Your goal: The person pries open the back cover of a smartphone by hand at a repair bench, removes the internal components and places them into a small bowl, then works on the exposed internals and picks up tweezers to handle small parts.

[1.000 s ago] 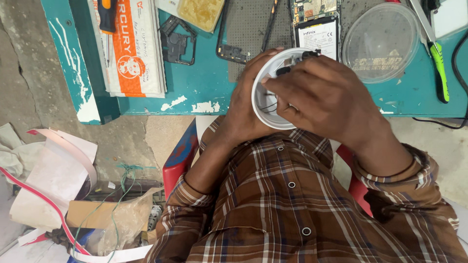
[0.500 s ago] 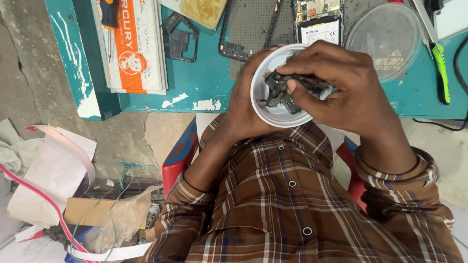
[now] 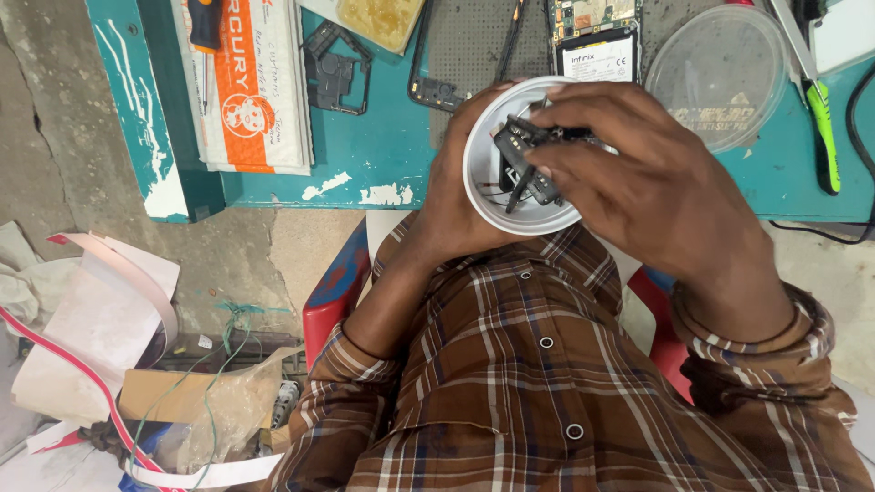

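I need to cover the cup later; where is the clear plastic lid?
In the head view, the clear plastic lid lies on the teal table, upper right, beyond the right hand and beside the green-handled tool.

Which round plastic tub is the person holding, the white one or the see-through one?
The white tub: the left hand holds it and the right hand picks at dark parts inside. The clear tub lies untouched on the bench.

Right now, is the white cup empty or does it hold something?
Not empty: the white cup holds small dark parts, and the right hand reaches its fingers in.
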Available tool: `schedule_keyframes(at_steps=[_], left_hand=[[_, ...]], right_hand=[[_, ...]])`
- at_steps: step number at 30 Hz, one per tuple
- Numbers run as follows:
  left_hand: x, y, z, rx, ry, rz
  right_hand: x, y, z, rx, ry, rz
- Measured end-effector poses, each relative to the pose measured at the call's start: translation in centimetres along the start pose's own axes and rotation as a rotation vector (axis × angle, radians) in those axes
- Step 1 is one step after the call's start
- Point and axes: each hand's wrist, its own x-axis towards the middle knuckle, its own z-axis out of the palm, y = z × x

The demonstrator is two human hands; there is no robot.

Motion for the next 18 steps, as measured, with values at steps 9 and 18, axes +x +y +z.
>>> schedule_keyframes(at_steps=[9,18], left_hand=[[-1.5,-1.6,1.0,-0.200,0.154,-0.006],[-2.4,0.2,-2.1,0.192,0.287,0.006]], right_hand=[[-4.1,2.5,-0.5,0.067,0.262,-0.051],[-10.9,5.5,2.2,0.610,0.730,0.448]])
